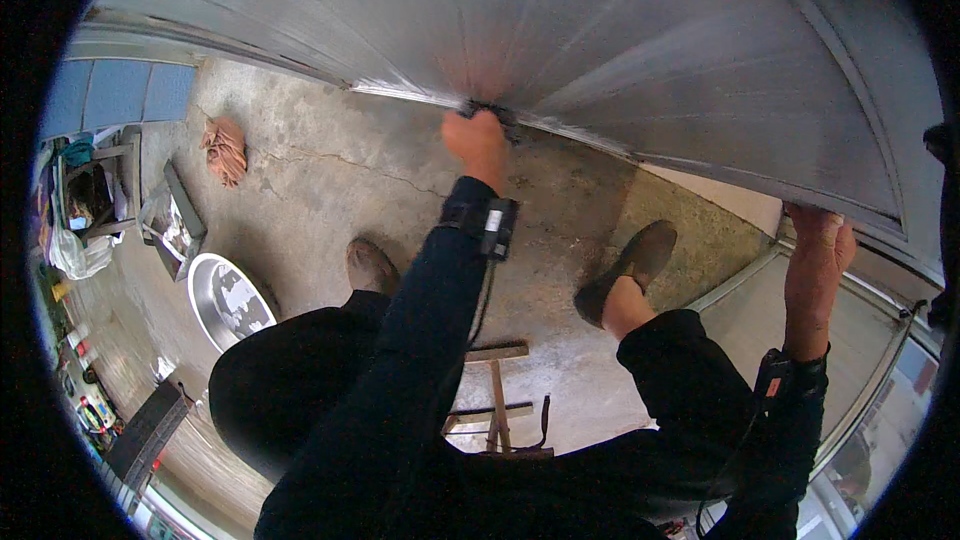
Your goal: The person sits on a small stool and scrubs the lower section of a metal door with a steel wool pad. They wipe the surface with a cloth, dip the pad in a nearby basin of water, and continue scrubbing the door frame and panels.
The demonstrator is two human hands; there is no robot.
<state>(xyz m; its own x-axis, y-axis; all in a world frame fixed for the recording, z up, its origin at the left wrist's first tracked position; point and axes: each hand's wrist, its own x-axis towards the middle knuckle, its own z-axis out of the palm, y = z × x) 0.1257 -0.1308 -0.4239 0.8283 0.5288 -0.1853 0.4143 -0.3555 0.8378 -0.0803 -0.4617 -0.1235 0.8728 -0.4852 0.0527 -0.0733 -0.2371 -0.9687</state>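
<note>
A large grey metal door panel [637,52], with pale streaks across its face, fills the upper view. At its near edge my left hand [478,142] is closed on a dark, rough-looking scrubbing pad [491,111] pressed against the metal; the pad is blurred and mostly covered. Farther right, my right hand [819,247] grips the panel's edge, with the fingertips hidden behind it. Left of my legs, a round metal basin [201,292] holds liquid with white foam. A crumpled brown cloth [225,151] lies on the concrete floor.
A wooden stool [499,397] is between my legs. At left are a dark tilted frame [184,199] with plastic in it, a rack [135,172] with bags, and a dark bench-like object [148,424]. A framed panel [750,292] lies at right, below my right hand.
</note>
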